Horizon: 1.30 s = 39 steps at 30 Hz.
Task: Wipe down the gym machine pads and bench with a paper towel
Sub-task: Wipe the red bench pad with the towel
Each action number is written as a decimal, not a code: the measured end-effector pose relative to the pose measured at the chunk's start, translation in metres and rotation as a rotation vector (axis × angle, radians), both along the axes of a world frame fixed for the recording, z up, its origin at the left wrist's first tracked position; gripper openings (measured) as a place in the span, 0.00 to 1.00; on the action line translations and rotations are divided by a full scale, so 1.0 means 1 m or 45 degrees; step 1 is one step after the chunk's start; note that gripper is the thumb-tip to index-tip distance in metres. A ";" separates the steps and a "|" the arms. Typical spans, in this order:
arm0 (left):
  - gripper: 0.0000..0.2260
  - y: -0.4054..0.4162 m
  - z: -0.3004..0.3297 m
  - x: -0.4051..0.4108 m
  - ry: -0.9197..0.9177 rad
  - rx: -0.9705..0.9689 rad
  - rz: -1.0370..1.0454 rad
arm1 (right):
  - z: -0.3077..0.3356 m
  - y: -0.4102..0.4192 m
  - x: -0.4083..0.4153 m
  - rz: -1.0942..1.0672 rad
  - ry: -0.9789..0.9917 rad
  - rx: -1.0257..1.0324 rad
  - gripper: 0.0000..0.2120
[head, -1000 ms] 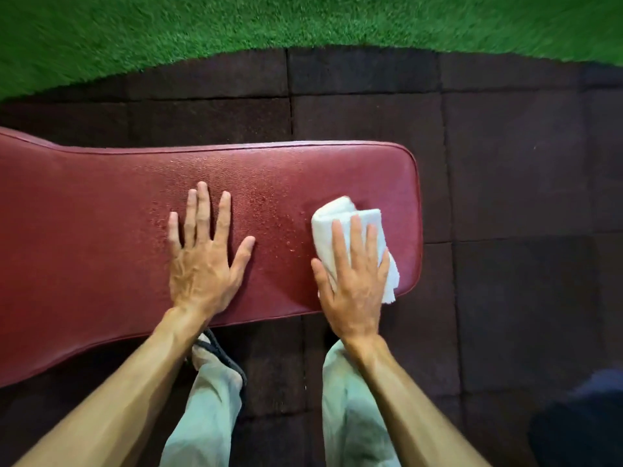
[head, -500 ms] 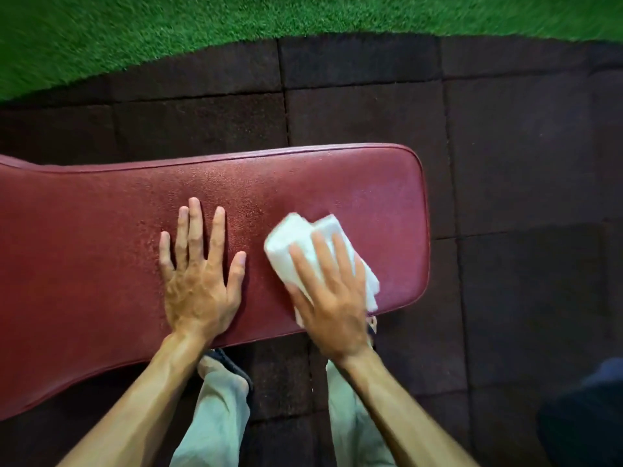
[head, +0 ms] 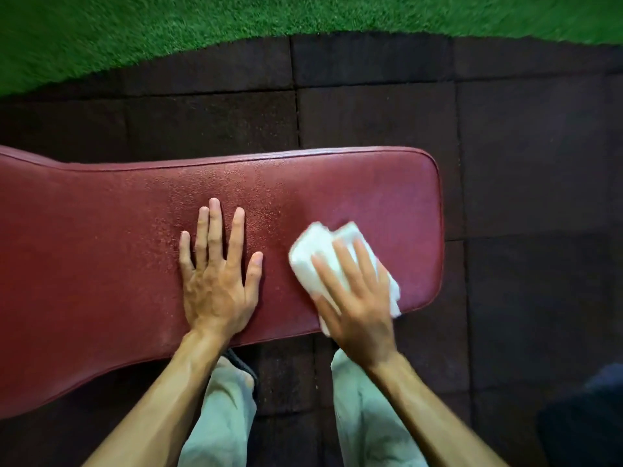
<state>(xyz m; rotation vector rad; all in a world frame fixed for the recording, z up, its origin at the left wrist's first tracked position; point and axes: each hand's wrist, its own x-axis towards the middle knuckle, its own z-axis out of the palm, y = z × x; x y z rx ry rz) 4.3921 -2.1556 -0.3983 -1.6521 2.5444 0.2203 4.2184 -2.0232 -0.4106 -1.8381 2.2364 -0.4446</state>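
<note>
towel (head: 312,256): white, folded, blurred, lying near bench (head: 101,247) right end | right hand (head: 357,308): pressing it flat, fingers spread, seemingly not gripping | left hand (head: 215,284): resting flat, open, on red droplet-speckled pad

No text, label, brand or number can be read anywhere.

bare forearms (head: 158,396), no sleeves, pale grey-green trousers (head: 364,419), dark sandal strap (head: 240,360)
</note>
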 end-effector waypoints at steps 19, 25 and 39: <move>0.29 0.001 0.015 -0.014 0.211 0.074 0.054 | 0.022 -0.038 -0.006 -0.575 -0.506 0.048 0.29; 0.25 0.058 0.033 -0.130 0.291 -0.036 0.057 | -0.024 -0.018 -0.087 -0.466 -0.234 0.157 0.27; 0.23 -0.030 0.004 -0.034 0.132 -0.175 0.117 | -0.025 -0.018 -0.081 -0.486 -0.073 0.179 0.28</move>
